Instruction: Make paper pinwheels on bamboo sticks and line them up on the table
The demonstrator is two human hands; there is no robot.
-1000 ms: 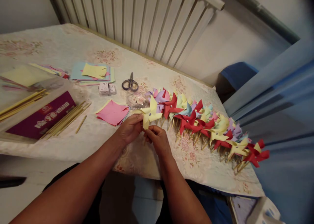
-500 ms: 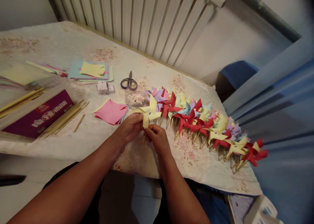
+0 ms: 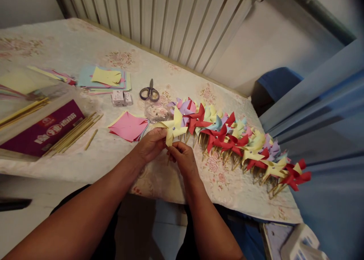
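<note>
Left hand and right hand hold a pinwheel inside the tablecloth's edge.

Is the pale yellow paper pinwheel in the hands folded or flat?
Folded. The pale yellow paper pinwheel has bent blades around a small round grey dot at its middle.

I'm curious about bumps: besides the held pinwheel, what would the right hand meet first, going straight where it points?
Probably the left hand; the right hand points towards it, though depth is unclear.

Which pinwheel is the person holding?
The yellow pinwheel between the left hand and right hand; the other pinwheels are grouped beside it, untouched.
</note>
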